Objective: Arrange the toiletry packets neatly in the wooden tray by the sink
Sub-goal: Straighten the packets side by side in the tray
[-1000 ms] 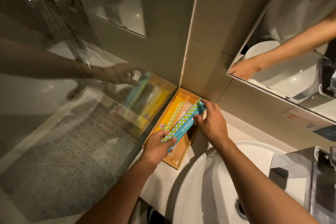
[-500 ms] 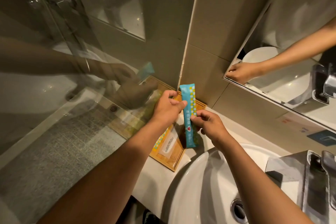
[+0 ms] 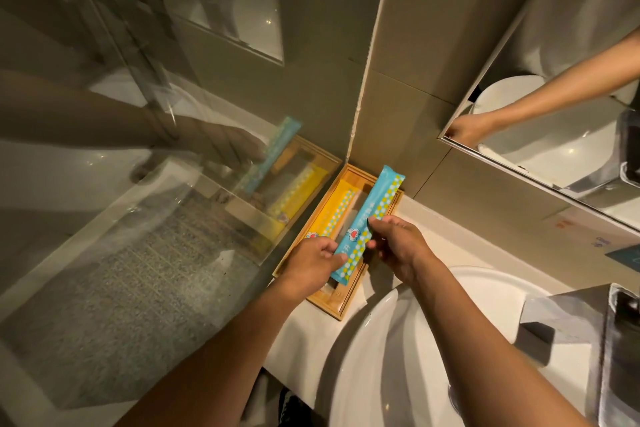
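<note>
A long blue packet (image 3: 370,218) with yellow and white dots is held over the wooden tray (image 3: 346,305), lying along the tray's length. My left hand (image 3: 311,263) pinches its near end, and my right hand (image 3: 398,246) pinches its middle from the right. In the tray lies a yellow dotted packet (image 3: 334,211) along the left side, with a pale packet (image 3: 353,215) beside it, mostly hidden under the blue one. The tray sits in the corner of the white counter, against the wall.
A glass shower panel (image 3: 156,218) stands just left of the tray and reflects it. The white sink basin (image 3: 433,340) lies to the right front. A mirror (image 3: 571,97) hangs at upper right and a metal dispenser (image 3: 616,357) stands at the right edge.
The blue packet stood nearly upright above the tray half a second ago; now it is lowered and tilted along the tray. My left hand moved from its top end to its near end.
</note>
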